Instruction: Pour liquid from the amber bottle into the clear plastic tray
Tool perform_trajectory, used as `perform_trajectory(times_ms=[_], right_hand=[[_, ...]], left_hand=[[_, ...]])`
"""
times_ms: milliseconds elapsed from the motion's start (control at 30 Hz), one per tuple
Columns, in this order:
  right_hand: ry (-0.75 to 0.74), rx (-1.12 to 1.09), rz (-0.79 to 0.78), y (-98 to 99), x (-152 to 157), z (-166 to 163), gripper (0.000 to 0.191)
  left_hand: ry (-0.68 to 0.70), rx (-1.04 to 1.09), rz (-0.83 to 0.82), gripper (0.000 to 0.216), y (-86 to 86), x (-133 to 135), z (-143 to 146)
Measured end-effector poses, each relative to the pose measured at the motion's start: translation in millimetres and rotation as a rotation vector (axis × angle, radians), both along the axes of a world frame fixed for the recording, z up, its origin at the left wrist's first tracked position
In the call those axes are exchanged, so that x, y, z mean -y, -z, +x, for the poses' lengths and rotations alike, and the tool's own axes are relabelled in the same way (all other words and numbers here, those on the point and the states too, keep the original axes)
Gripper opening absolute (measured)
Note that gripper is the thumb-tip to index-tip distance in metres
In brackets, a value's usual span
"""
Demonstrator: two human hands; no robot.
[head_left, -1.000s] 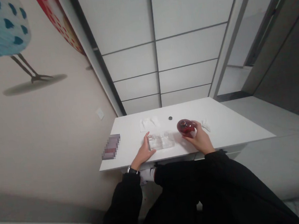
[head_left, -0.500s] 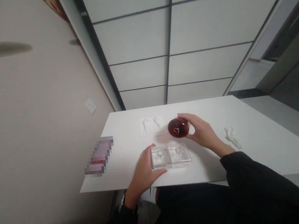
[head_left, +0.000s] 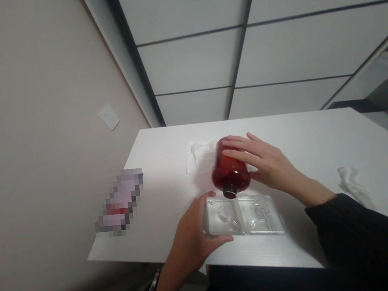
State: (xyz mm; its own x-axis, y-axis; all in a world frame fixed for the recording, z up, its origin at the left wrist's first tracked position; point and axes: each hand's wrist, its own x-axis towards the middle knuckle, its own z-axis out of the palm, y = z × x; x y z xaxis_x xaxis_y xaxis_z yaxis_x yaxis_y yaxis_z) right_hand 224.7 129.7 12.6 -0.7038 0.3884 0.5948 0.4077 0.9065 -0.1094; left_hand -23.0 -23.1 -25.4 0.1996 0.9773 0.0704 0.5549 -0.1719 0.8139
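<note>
Bottle [head_left: 230, 171], dark red glass, held tipped mouth-down in my right hand [head_left: 268, 166], fingers wrapped over its rounded body, grip closed on it. Its dark neck hangs just above the left well of a clear plastic tray [head_left: 243, 215] lying flat near the front edge of the white table [head_left: 309, 134]. Whether liquid is leaving the mouth, I cannot tell.

Left hand [head_left: 194, 241]: thumb and fingers clasp the tray's left end, pressing it to the table.

Behind the bottle, a white sheet of packaging [head_left: 198, 156] lies flat. Far right, a crumpled white scrap [head_left: 354, 185], well apart from both hands. Left side of the table carries a blurred-out rectangular item [head_left: 119, 208].

Risks, as I judge them:
- Neck sits close to the ridge between the two wells; a small drift would send liquid into the wrong well or onto the table.
- Steep tilt could give a sudden gush and overflow the shallow well.
- Tray is light; if the left hand eases off, a knock from the neck could skid it toward the edge.
</note>
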Motion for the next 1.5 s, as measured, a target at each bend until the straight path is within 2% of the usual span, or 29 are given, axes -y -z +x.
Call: perform_trajectory(times_ms=[167,533,900,1033,1233,1500], right_hand=[[0.019,0.006,0.009,-4.7,10,-3,0.072],[-0.001,0.063,0.104,-17.7,25,-3,0.068],[0.004,0.1,0.149,-23.0,28,-2,0.069],[-0.014,0.093,0.187,-25.9,28,-2,0.069],[-0.009,0.128,0.274,-30.5,31,-3,0.054],[-0.004,0.132,0.352,-33.3,31,-4,0.057]], left_hand=[[0.0,-0.002,0.016,0.081,-1.1,-1,0],[0.011,-0.032,0.046,0.083,-3.0,0,2],[0.013,-0.038,0.063,0.084,2.1,1,0],[0.019,-0.029,0.043,0.082,-0.1,0,1],[0.013,-0.036,-0.004,0.079,-6.0,-1,3],[0.019,-0.046,0.005,0.08,-7.4,-1,3]])
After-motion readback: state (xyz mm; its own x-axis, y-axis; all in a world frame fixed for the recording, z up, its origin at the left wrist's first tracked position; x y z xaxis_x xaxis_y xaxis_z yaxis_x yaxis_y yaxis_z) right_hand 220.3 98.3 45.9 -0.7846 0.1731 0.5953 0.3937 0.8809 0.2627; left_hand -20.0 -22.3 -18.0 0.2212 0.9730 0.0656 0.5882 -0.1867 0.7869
